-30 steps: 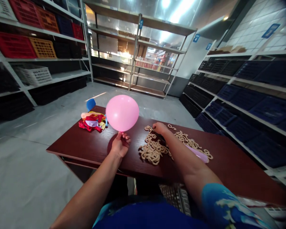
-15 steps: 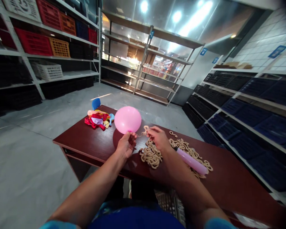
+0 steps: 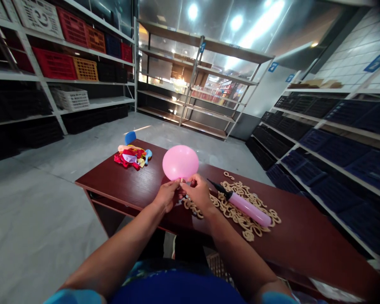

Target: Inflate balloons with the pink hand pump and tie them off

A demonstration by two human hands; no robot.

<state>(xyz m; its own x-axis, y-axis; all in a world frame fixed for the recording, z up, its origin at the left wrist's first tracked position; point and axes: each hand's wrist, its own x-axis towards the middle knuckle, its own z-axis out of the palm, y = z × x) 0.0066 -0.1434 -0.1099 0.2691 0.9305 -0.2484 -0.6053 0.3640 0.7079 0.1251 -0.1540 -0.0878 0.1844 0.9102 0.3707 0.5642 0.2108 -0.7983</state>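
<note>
pinching balloon [image 3: 180,162] from below with left hand [image 3: 167,195], touching there with right hand [image 3: 199,193], in grip too hidden to tell

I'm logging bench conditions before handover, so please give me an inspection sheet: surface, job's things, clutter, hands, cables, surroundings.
Surface: dark red-brown table, glossy.
Job's things: inflated pink balloon at the hands; pump lying among tan loops, to their right.
Clutter: loops loosely spread; flat balloons heaped toward the table's far left.
Hands: left hand pinches the balloon's neck; right hand meets it there, grip unclear.
Cables: nothing seen.
Surroundings: shelves left, right and ahead; crates on the side ones; grey floor.
</note>
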